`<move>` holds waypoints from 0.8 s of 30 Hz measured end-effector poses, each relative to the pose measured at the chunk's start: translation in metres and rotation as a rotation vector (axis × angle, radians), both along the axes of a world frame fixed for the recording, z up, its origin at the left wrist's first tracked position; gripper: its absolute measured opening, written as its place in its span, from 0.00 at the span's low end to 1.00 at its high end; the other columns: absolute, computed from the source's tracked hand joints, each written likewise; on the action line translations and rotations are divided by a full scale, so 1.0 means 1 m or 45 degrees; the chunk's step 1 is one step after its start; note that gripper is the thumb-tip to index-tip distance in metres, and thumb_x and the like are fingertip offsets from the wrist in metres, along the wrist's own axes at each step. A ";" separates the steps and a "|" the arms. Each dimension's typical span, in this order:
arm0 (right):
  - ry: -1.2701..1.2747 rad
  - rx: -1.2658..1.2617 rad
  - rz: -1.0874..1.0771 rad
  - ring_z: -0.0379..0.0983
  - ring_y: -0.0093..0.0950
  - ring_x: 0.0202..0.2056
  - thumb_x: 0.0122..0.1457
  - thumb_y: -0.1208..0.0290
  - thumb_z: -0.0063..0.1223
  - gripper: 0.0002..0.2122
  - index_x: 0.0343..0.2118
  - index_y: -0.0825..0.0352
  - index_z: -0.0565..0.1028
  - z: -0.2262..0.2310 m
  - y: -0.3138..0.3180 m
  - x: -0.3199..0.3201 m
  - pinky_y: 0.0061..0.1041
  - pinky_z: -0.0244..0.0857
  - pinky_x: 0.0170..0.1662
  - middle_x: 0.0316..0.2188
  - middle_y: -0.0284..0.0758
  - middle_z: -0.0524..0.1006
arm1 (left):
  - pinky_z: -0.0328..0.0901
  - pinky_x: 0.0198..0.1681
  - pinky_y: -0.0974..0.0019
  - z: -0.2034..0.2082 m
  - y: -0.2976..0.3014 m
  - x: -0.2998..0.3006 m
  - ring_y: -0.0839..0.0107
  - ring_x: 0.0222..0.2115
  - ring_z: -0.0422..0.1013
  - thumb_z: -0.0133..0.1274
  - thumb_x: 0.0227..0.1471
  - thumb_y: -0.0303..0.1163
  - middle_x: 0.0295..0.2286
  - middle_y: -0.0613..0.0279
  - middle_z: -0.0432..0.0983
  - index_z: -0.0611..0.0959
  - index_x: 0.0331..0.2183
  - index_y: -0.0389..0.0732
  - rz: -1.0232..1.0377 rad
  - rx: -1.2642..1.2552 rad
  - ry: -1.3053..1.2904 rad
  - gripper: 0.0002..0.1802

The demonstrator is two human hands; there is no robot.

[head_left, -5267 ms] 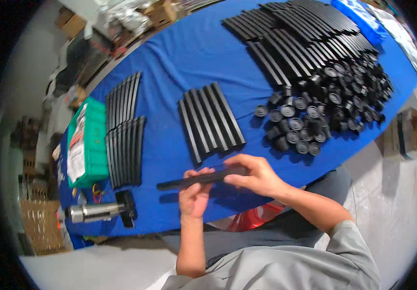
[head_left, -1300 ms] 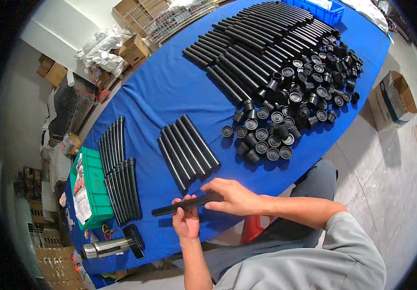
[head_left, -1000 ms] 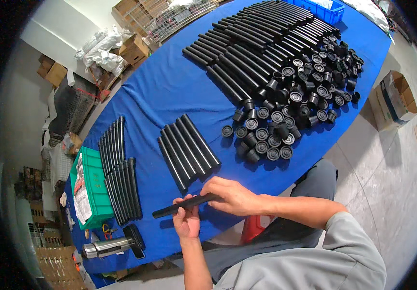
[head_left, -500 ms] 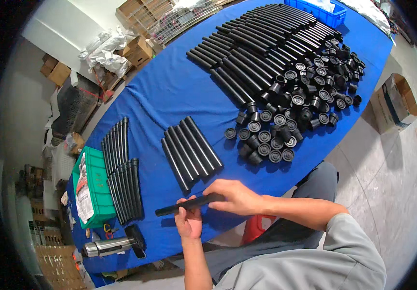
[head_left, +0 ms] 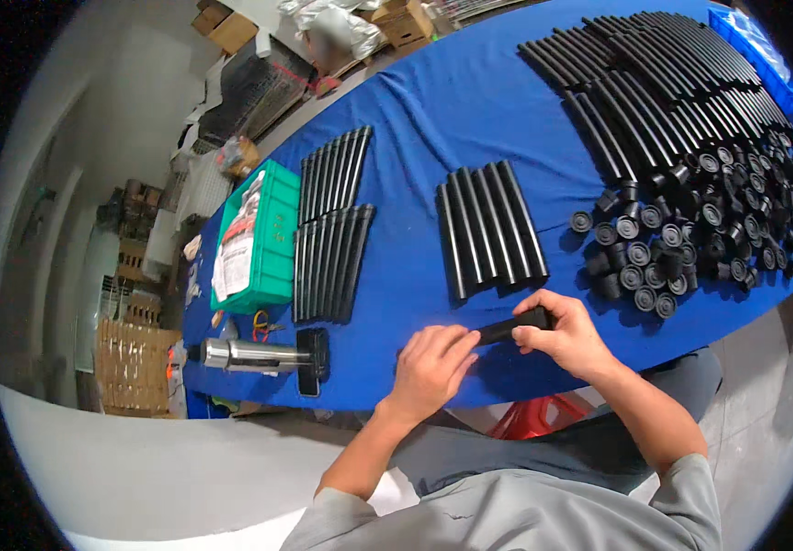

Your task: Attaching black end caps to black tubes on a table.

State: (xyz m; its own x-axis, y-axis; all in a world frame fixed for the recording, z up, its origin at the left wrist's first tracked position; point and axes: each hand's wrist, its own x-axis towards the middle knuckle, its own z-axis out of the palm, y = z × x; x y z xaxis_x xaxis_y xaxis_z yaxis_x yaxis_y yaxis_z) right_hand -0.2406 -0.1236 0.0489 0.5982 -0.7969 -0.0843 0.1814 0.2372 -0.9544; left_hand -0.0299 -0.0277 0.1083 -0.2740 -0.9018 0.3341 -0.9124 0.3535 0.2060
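Note:
A black tube [head_left: 496,331] lies level between my two hands above the near edge of the table. My left hand [head_left: 430,369] is closed round its left end, which the fingers hide. At the other end my right hand [head_left: 564,334] grips the tube, thumb below and fingers above, where a wider black end piece [head_left: 534,318] shows, probably a cap. Just beyond my hands a short row of black tubes [head_left: 491,225] rests on the blue cloth. To the right is a heap of loose black ribbed caps [head_left: 670,235].
Many more tubes [head_left: 654,73] lie in rows at the far right by a blue crate [head_left: 757,57]. On the left, capped tubes [head_left: 330,234] lie beside a green crate [head_left: 275,241]. A steel flask [head_left: 254,355], a phone [head_left: 313,362] and scissors [head_left: 262,326] sit near the left edge.
The view has swung left. My left hand has gone from an upturned palm under the tube to wrapping its left end from above. The right hand still holds the other end.

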 end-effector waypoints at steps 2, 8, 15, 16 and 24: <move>-0.052 0.115 0.042 0.74 0.17 0.27 0.53 0.76 0.63 0.10 0.37 0.70 0.76 0.004 -0.003 0.000 0.18 0.68 0.30 0.25 0.29 0.78 | 0.69 0.39 0.59 -0.005 -0.004 0.008 0.58 0.35 0.73 0.68 0.37 0.28 0.36 0.59 0.76 0.82 0.40 0.38 -0.091 -0.014 0.017 0.23; 0.018 0.180 0.116 0.75 0.18 0.27 0.52 0.76 0.64 0.14 0.41 0.71 0.74 0.010 -0.003 -0.004 0.19 0.70 0.33 0.26 0.31 0.78 | 0.70 0.36 0.58 -0.002 -0.006 0.019 0.57 0.33 0.73 0.67 0.39 0.27 0.35 0.55 0.76 0.80 0.41 0.37 -0.176 0.083 0.017 0.24; 0.109 0.019 0.223 0.75 0.29 0.44 0.50 0.71 0.69 0.35 0.59 0.70 0.61 0.016 0.000 -0.007 0.29 0.74 0.42 0.48 0.44 0.74 | 0.71 0.37 0.57 0.019 -0.058 0.070 0.53 0.33 0.75 0.66 0.41 0.27 0.34 0.50 0.78 0.80 0.38 0.34 -0.074 -0.074 -0.011 0.19; 0.151 0.003 0.326 0.74 0.32 0.47 0.50 0.70 0.69 0.37 0.60 0.70 0.60 0.013 0.000 -0.008 0.31 0.74 0.44 0.51 0.46 0.72 | 0.71 0.38 0.58 0.024 -0.079 0.081 0.53 0.34 0.75 0.65 0.43 0.27 0.34 0.50 0.78 0.80 0.37 0.34 0.004 -0.112 -0.009 0.17; 0.119 0.018 0.519 0.78 0.28 0.39 0.54 0.68 0.65 0.27 0.54 0.72 0.69 0.005 0.005 -0.001 0.28 0.75 0.42 0.43 0.43 0.77 | 0.71 0.41 0.63 0.015 -0.289 0.211 0.64 0.34 0.79 0.65 0.44 0.41 0.32 0.52 0.83 0.83 0.40 0.33 0.709 0.110 0.032 0.25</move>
State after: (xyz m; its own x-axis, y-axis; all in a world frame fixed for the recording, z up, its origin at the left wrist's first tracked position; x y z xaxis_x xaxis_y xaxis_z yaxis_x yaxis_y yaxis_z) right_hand -0.2417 -0.1186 0.0543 0.8536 -0.4949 -0.1625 -0.0172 0.2850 -0.9584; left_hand 0.1810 -0.3164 0.1233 0.2585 -0.9322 0.2532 -0.9508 -0.1992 0.2371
